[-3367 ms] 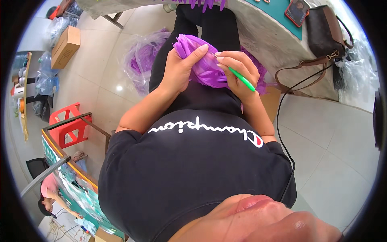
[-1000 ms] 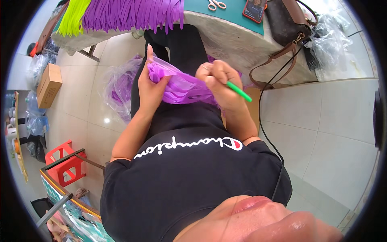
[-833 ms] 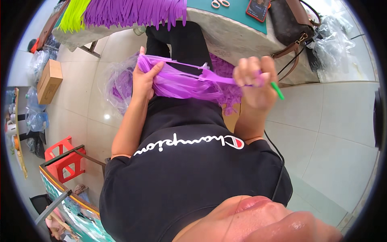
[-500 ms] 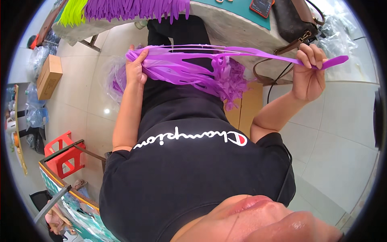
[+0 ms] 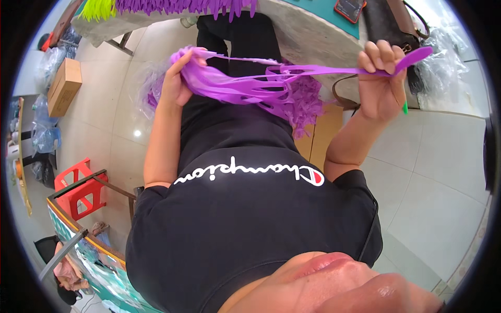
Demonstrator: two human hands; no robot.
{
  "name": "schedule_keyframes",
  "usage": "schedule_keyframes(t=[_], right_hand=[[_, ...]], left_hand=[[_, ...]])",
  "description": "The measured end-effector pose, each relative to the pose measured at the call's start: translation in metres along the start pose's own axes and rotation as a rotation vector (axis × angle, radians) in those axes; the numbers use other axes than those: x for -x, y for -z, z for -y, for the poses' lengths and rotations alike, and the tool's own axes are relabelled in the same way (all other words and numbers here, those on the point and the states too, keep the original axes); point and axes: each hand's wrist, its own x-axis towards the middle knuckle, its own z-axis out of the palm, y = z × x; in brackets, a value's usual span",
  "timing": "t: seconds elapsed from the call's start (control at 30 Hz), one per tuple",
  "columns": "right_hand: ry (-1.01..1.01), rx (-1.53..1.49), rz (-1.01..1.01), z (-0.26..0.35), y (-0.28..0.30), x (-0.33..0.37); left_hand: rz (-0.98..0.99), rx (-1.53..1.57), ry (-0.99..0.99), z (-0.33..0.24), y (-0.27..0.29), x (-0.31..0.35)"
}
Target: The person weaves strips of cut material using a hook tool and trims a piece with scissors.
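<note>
Stretched between my hands is a thin purple rubbery sheet [image 5: 224, 86] full of long cut-out openings. My left hand [image 5: 179, 86] is closed around its gathered left end. A narrow purple strip [image 5: 323, 69] runs from the sheet to my right hand [image 5: 383, 83], whose fingers are closed on it; the strip's rounded tip [image 5: 417, 56] sticks out past them. A small green piece [image 5: 405, 108] shows below my right hand; what it belongs to is hidden. Beneath the sheet's right part hangs a crumpled mass of purple scraps [image 5: 309, 107].
Across the top stands a covered table [image 5: 313, 39] with rows of purple strips [image 5: 188, 5], lime-green strips [image 5: 99, 8], a phone [image 5: 348, 9] and a dark handbag [image 5: 389, 26]. A cardboard box [image 5: 65, 87] and a red stool [image 5: 81, 188] are at left.
My right hand has moved left and up, closer to my left hand, and the strip is stretched less. The thin strands above the sheet have drawn together. The green piece has come into view.
</note>
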Motion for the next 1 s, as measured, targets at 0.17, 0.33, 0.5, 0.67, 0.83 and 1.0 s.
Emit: schedule_keyframes(t=[0.17,0.33,0.5,0.67,0.83,1.0], right_hand=[[-0.040,0.119,0.051,-0.051,-0.018,-0.015],[-0.091,0.280,-0.078,-0.083,-0.043,-0.040],[-0.098,0.241,-0.025,-0.104,-0.063,-0.060],[-0.188,0.418,0.036,-0.115,-0.065,-0.064],[-0.314,0.490,0.235,-0.136,-0.013,-0.060],[-0.619,0.645,0.479,-0.151,0.048,-0.034]], left_hand=[[-0.379,-0.991,0.270,-0.010,0.018,0.007],[-0.532,-1.637,-0.179,-0.034,0.003,0.014],[-0.142,-1.471,-0.699,-0.019,-0.087,0.019],[0.051,-1.230,-0.319,0.040,-0.122,0.005],[0.031,-0.897,-0.323,0.040,-0.114,0.001],[0.062,-0.803,-0.318,0.035,-0.109,0.002]])
